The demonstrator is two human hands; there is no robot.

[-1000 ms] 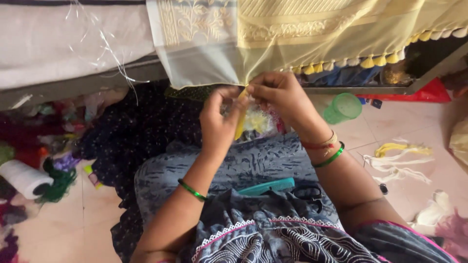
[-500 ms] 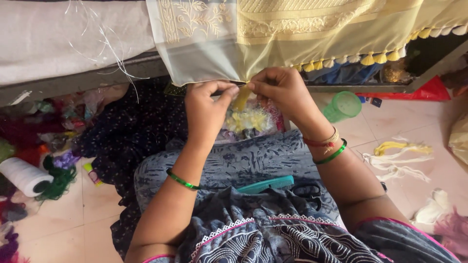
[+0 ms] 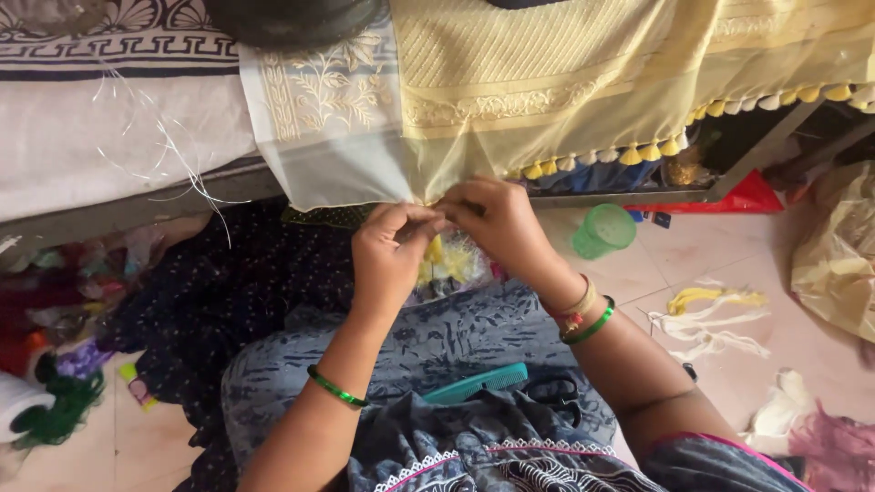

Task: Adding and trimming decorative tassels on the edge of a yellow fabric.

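A pale yellow embroidered cloth hangs over the edge of a bed, with a row of small yellow and white tassels along its hem. My left hand and my right hand meet at the cloth's lower edge, fingers pinched together on the hem. A bit of yellow thread shows between the hands. Below them a bundle of yellow and white threads lies on my lap. Both wrists wear green bangles.
A teal comb and black scissors lie on my lap. A green cup stands on the floor to the right, near loose yellow and white thread bunches. Coloured threads and a white spool lie at left.
Both hands have risen from above the lap up to the cloth's hem. The view has tilted up, showing more of the bed.
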